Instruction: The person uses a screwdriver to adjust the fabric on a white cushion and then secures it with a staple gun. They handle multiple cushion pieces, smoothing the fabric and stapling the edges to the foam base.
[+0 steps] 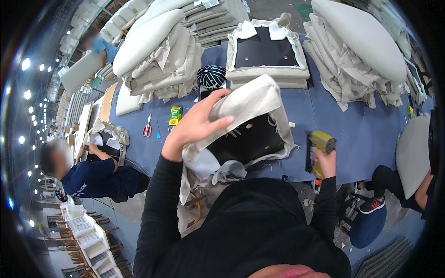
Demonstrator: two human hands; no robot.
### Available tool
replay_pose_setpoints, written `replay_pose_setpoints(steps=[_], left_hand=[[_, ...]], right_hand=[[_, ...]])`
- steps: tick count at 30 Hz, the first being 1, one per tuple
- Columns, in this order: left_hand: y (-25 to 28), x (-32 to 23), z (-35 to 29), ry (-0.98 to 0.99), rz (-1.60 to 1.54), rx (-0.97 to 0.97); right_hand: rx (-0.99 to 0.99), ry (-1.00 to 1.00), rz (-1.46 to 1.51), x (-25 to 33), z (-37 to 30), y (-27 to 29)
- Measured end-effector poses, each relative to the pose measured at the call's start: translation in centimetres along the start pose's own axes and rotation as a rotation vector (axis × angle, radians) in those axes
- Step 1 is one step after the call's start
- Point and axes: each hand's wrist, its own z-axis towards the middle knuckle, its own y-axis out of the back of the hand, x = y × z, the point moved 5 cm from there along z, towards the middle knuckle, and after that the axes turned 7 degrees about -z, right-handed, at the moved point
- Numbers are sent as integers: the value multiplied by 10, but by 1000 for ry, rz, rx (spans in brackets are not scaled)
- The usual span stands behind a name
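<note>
A beige upholstered seat cushion (252, 99) is tilted up at the table's near edge, its black underside showing and loose fabric hanging at its left. My left hand (192, 121) grips its upper left side, thumb on the fabric and fingers curled over the far side, partly hidden. To the right of the cushion, my right hand (325, 162) is wrapped round the handle of a yellow and black staple gun (323, 139). The gun is held apart from the cushion, over the table's near edge.
On the blue table (343, 125) lie red-handled scissors (147, 126), a green and yellow box (175, 116) and a black-and-white striped cap (211, 77). Cushion stacks (162, 65) stand behind, another upturned cushion (264, 51) between them. One person (99, 178) works at left; another sits at right.
</note>
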Motion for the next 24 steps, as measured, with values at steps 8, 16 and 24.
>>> replay_pose_setpoints(steps=[8, 16, 24], left_hand=[[-49, 2, 117, 314, -129, 298], [-71, -11, 136, 337, -196, 411], [-80, -51, 110, -122, 332, 203]], right_hand=[[-6, 677, 76, 178, -94, -125], [-90, 687, -157, 184, -106, -143], [-127, 774, -58, 176, -100, -148]])
